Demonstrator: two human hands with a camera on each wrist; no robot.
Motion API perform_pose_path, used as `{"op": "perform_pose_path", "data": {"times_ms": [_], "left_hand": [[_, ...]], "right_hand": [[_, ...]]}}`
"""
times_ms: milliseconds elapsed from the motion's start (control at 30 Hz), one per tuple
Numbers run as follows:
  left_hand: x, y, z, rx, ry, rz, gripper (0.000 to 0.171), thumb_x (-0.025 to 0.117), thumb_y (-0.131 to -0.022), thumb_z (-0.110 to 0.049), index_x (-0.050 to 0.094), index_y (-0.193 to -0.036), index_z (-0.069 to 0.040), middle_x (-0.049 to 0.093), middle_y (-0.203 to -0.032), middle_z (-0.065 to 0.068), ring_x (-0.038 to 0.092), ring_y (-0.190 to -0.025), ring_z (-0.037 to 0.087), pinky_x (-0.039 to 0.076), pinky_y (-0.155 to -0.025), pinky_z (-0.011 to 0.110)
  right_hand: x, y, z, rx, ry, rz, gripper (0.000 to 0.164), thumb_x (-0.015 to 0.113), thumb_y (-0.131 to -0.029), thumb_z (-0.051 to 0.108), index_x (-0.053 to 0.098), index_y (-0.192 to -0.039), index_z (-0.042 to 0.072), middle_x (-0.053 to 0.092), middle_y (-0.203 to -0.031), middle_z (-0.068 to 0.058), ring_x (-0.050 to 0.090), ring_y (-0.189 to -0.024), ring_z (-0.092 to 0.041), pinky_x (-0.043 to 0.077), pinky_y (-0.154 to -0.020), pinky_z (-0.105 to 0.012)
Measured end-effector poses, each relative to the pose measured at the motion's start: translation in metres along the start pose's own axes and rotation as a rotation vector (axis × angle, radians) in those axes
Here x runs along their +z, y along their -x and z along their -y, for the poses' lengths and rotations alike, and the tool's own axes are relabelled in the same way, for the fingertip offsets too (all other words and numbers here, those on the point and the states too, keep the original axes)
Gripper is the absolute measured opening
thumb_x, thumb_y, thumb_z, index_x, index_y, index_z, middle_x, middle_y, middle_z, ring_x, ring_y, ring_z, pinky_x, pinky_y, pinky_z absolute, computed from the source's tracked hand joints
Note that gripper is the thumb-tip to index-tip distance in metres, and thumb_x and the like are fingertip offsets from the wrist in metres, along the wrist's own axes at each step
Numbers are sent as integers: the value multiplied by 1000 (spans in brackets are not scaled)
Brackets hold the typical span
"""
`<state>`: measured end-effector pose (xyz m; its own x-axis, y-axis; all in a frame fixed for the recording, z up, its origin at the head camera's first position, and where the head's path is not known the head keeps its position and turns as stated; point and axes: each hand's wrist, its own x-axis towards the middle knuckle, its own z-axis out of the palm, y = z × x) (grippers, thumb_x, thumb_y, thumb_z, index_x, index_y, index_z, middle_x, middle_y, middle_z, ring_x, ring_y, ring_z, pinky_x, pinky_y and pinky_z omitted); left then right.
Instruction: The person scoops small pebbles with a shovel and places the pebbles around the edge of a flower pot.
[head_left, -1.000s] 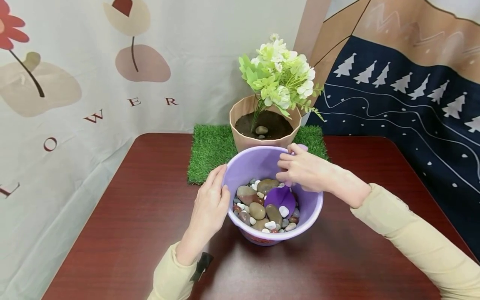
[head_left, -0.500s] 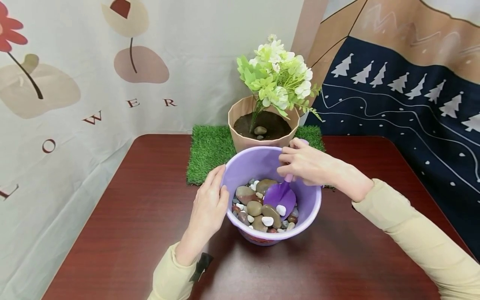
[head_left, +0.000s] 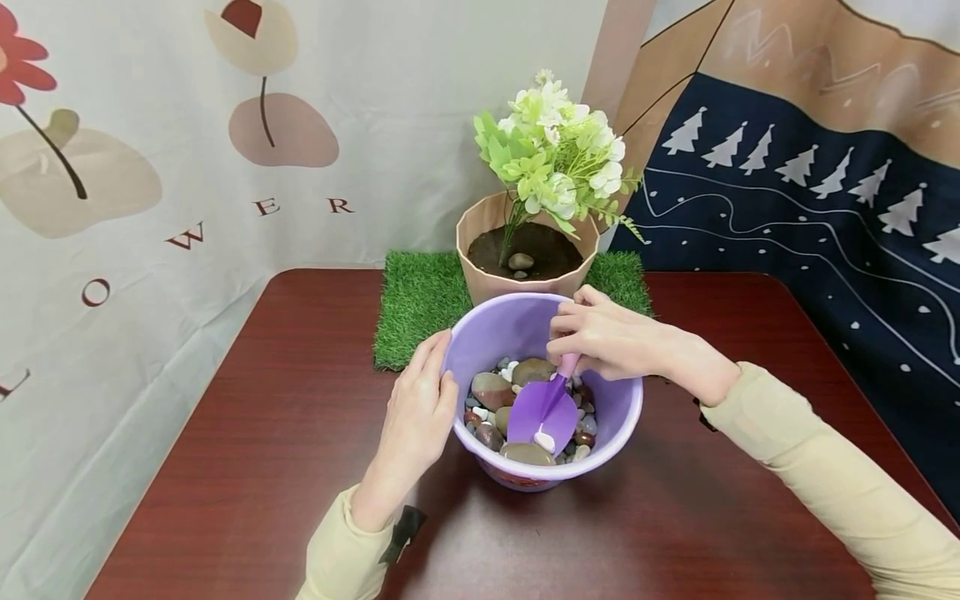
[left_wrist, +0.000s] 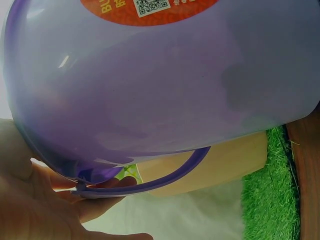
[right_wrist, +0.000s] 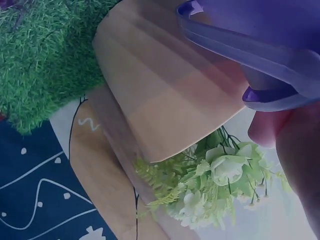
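Note:
A light-purple bucket (head_left: 626,425) holds large brown stones (head_left: 491,389) and several small pebbles (head_left: 588,423). My right hand (head_left: 611,337) grips the pinkish handle of a small purple shovel (head_left: 534,408), its blade down among the stones. One white pebble (head_left: 545,442) lies on the blade near its tip. My left hand (head_left: 416,404) rests against the bucket's left rim, fingers mostly straight. In the left wrist view, the fingers of that hand lie beside the bucket's purple handle (left_wrist: 170,179). The right wrist view shows the bucket's other side handle (right_wrist: 240,52).
Behind the bucket, a beige flowerpot (head_left: 487,279) with dark soil bears white and green flowers (head_left: 555,158) and a few stones (head_left: 521,261). It stands on an artificial grass mat (head_left: 412,312). All sits on a reddish-brown table (head_left: 285,400), with patterned curtains (head_left: 397,125) behind.
The right hand has drawn the shovel blade leftward and toward the front over the stones. The white pebble has shifted with it. The left hand and bucket have stayed in place.

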<state>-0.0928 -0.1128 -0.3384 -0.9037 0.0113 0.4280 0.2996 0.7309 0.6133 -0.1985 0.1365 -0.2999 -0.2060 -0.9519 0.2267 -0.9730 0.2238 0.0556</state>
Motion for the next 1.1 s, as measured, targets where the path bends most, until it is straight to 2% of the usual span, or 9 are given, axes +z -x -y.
{"op": "perform_pose_path", "data": {"times_ms": [267, 500, 767, 1100], "left_hand": [[1, 0, 1, 9, 0, -6, 46, 48, -85, -6, 48, -130, 1, 50, -131, 14, 54, -114, 32, 44, -95, 45], [1, 0, 1, 1, -6, 0, 46, 49, -84, -5, 48, -130, 1, 50, -132, 14, 54, -115, 32, 43, -95, 45], [1, 0, 1, -10, -4, 8, 47, 48, -85, -6, 47, -131, 0, 49, -133, 13, 53, -115, 31, 44, -94, 46], [0, 0, 0, -13, -6, 10, 46, 47, -86, -7, 47, -131, -1, 49, -133, 12, 53, -116, 31, 43, -95, 46]], "right_hand": [[-4, 3, -1, 25, 6, -15, 16, 70, -75, 16, 62, -84, 27, 57, -84, 11, 47, -85, -9, 28, -77, -31], [-6, 7, -2, 27, 4, -59, 20, 69, -73, 10, 60, -81, 26, 57, -83, 10, 46, -82, -10, 29, -76, -30], [-3, 3, 2, -11, -9, -31, 15, 68, -76, 14, 61, -82, 25, 58, -81, 11, 47, -80, -9, 33, -76, -30], [-13, 11, -4, 84, -99, -39, 15, 70, -76, 20, 63, -88, 27, 60, -86, 15, 48, -84, -6, 30, -74, -26]]}}
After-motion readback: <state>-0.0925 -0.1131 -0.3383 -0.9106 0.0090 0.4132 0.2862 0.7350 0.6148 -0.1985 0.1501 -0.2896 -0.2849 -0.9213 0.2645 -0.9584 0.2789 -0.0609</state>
